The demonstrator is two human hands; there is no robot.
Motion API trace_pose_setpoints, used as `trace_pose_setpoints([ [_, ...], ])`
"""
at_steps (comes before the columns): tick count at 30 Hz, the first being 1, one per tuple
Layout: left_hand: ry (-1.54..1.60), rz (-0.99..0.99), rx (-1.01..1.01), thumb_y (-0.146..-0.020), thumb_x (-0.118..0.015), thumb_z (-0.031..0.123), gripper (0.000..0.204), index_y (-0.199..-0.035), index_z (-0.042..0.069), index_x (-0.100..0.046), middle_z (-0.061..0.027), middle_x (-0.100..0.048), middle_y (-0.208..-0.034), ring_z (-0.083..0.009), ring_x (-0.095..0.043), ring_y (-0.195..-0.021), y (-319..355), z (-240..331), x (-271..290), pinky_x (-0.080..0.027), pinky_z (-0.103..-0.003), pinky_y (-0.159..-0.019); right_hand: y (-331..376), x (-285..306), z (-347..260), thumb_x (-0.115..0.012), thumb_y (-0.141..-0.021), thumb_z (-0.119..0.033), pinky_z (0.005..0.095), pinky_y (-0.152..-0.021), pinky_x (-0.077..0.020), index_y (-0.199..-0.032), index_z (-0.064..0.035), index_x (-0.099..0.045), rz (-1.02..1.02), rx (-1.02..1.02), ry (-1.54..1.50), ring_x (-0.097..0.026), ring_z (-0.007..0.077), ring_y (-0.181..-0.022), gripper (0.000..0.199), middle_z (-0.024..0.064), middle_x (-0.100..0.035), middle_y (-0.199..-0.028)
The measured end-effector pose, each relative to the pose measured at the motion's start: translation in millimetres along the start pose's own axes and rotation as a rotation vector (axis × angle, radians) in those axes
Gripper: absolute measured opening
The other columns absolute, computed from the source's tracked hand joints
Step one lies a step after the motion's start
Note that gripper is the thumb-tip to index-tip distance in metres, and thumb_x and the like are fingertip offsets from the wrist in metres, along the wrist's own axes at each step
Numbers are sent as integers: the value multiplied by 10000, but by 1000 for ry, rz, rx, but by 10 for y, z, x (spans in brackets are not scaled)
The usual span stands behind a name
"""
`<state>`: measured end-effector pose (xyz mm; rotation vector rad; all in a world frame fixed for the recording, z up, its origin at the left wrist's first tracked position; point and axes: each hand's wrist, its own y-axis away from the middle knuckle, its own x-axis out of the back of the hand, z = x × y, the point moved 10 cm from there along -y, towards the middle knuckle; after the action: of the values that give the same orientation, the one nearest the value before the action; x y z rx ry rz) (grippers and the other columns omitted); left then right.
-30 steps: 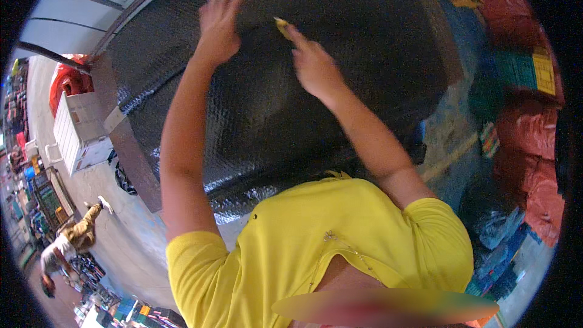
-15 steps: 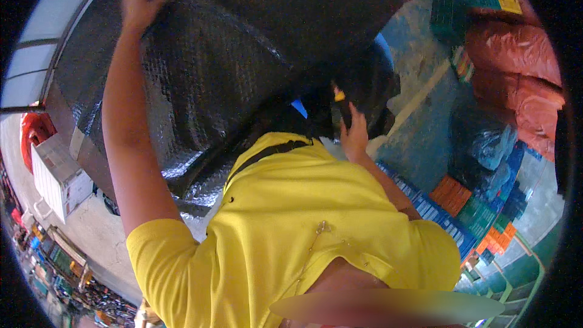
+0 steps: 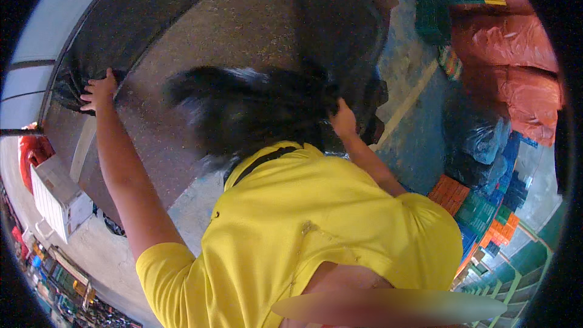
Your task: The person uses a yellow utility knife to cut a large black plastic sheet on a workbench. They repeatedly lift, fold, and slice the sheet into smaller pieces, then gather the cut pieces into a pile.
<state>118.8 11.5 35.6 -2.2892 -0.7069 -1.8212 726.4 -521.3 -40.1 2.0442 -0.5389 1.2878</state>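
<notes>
A large black mesh sheet (image 3: pixel 255 109) hangs bunched and blurred in front of me over the concrete floor. My left hand (image 3: pixel 97 91) is stretched out to the left and grips the sheet's far edge. My right hand (image 3: pixel 344 120) is raised in front of my chest, closed on a gathered fold of the same sheet. My yellow shirt (image 3: pixel 316 231) fills the lower middle of the view. The small yellow tool seen earlier in my right hand does not show.
Red sacks (image 3: pixel 516 67) are piled at the right, with dark bags (image 3: pixel 480 140) below them. Green and orange crates (image 3: pixel 480 209) are stacked at the lower right. A white crate (image 3: pixel 57 197) stands at the left. A pale line (image 3: pixel 407 106) runs across the floor.
The sheet has come down from a taut spread overhead into a bunched mass. My left hand moved lower and left along its edge; my right hand dropped and now grips a fold.
</notes>
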Motion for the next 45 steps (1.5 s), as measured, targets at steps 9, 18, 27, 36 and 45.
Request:
trace_pose_setpoints([
  [9,665,-22,-39,-858,-434,665,731,-1238,63,-597,-178,-541,-1310,-359,-525,-1170,-211,-762,116,-345,-546,-998,-187,1291,1723,-759,-669,-270,473,-967,-389,-994,44,-632,638,-671,181,-513,384,-1076,470,247,-565,-1115],
  [18,354,167,368,-582,-690,764,954,-951,-115,-664,-286,-655,-986,-387,-567,-1116,-245,-1750,-308,-447,-414,-935,-3641,2555,-2371,-775,-717,-432,450,-1018,-371,-1147,23,-602,773,187,10,-436,411,-1183,649,225,-422,-1303],
  [27,240,-11,121,-647,-637,768,934,-1005,-94,-667,-289,-645,-1036,-398,-605,-1036,-960,-1960,-875,-458,-441,-907,-3938,2433,-1166,-639,-819,-450,428,-951,-456,-1256,-32,-541,455,-43,-615,-517,319,-1162,613,166,-485,-1342],
  [36,389,124,90,-663,-637,759,919,-996,-96,-668,-261,-653,-1040,-387,-626,-973,-930,-1894,-566,-481,-451,-863,-1763,571,747,-600,-840,-374,442,-893,-474,-1221,-39,-562,475,-555,-1571,-558,343,-1101,509,181,-570,-1227],
  [45,421,-168,228,-634,-634,788,1011,-1039,-138,-632,-261,-638,-1090,-379,-631,-975,-855,-1744,-555,-497,-433,-854,-649,-957,974,-623,-789,-306,457,-771,-480,-1044,-31,-633,-1,-461,-456,-600,425,-890,375,233,-637,-975],
])
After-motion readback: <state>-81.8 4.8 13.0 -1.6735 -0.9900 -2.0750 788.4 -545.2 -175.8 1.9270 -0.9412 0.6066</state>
